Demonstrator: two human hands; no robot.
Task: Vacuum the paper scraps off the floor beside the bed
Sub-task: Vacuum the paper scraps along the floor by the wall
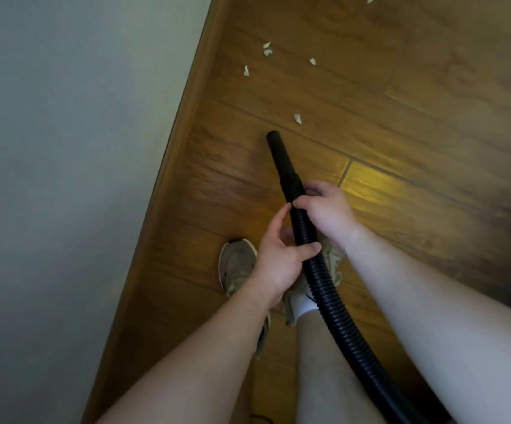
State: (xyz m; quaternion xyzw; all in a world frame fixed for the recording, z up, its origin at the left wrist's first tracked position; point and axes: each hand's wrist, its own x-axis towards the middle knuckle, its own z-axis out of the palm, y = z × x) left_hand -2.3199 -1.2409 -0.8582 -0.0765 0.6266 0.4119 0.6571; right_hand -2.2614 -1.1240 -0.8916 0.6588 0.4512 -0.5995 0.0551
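Floor (pixel 401 133): wood-look planks w/ visible grain, semi-gloss, yellow sheen right of hose (pixel 333 301). Hose: black plastic, ribbed, slight shine. Nozzle (pixel 278 151) at hose tip: smooth black plastic, matt. Scraps (pixel 297 118) beyond tip: white paper, crumpled. Shoe (pixel 235 264) left of hose: beige cloth, matt. Sock (pixel 303 304): white cloth.

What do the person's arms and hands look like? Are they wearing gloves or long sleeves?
No gloves and no long sleeves. The left arm and right arm are bare right to the edge of the picture, with no sleeve showing. The left hand and right hand are bare too, and no watch, bracelet or ring can be seen.
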